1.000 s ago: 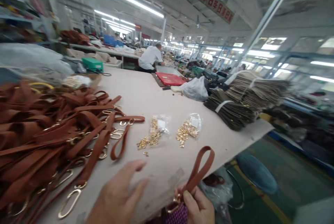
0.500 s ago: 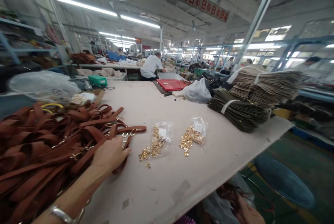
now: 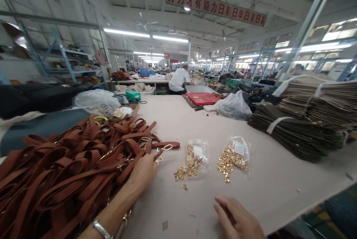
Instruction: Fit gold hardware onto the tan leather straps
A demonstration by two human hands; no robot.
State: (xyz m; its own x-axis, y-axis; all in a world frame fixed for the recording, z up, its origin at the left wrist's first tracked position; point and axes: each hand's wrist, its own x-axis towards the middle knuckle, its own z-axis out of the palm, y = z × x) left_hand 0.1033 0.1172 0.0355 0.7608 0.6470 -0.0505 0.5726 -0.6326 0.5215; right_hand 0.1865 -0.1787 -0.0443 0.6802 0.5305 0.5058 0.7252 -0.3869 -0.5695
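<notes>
Brown leather straps [image 3: 83,168] with gold-coloured metal rings and clasps lie heaped over the left of the table. My left hand [image 3: 143,172] is at the heap's right edge, closed around a strap near a metal ring; its fingertips are partly hidden. At the front of the table is my right hand [image 3: 237,216], its fingers slightly curled and thumb apart, with nothing visible in it. Small gold metal pieces spill from one clear bag [image 3: 199,153] just right of the straps, and more gold pieces lie at a second clear bag [image 3: 238,151].
Banded stacks of dark green pieces [image 3: 295,129] and beige pieces [image 3: 326,97] stand at the right. Farther back are a red folder [image 3: 202,98], a white plastic bag [image 3: 234,106] and a green box [image 3: 133,95]. A person in white [image 3: 179,79] sits beyond the table.
My right hand has come up from below the table's front edge to above the tabletop. The view has turned left. My left hand stays at the straps.
</notes>
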